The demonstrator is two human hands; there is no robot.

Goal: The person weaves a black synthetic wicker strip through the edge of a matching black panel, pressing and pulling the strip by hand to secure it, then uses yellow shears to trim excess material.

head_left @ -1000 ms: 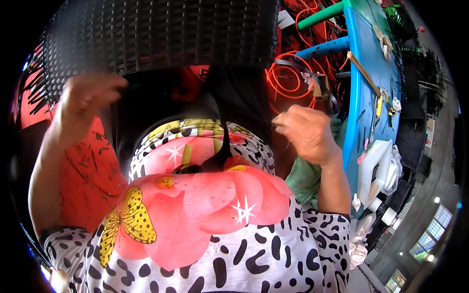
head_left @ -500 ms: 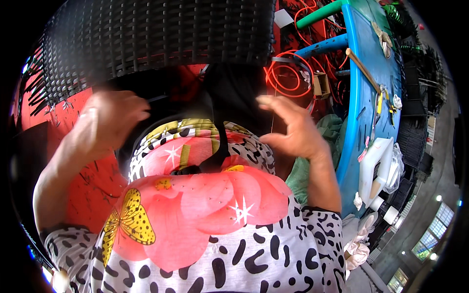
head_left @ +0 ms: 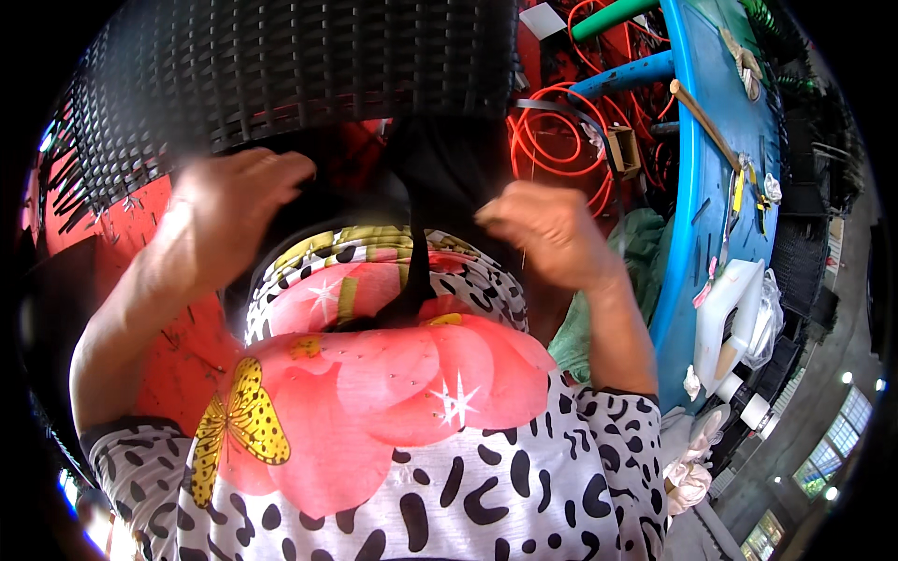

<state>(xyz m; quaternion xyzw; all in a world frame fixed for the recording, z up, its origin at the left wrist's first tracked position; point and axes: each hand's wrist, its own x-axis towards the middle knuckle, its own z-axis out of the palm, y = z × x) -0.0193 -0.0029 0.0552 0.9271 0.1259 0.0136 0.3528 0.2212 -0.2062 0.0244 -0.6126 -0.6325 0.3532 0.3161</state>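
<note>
A black woven wicker panel (head_left: 309,65) fills the upper middle, in front of me. My left hand (head_left: 234,201) is raised just below the panel's lower edge, its fingers pointing inward and smeared by motion, so their grip does not show clearly. Across from it, my right hand (head_left: 552,229) is closed with thumb and fingers pressed together; what they hold, if anything, cannot be made out. A narrow black strip (head_left: 418,252) hangs down in front of my shirt, between the hands. Dark cloth or shadow lies behind it.
To the right stands a blue table (head_left: 716,210) bearing a wooden-handled tool (head_left: 702,122), yellow-handled pliers (head_left: 738,192) and a white plastic container (head_left: 730,318). Red hose coils (head_left: 547,140), a small cardboard box (head_left: 624,152) and green cloth (head_left: 599,318) are beside it. Red surface (head_left: 187,365) shows left.
My right hand has gone from spread fingers to a closed pinch and lowered slightly. My left hand has moved a little inward and up. The panel stays nearly in place.
</note>
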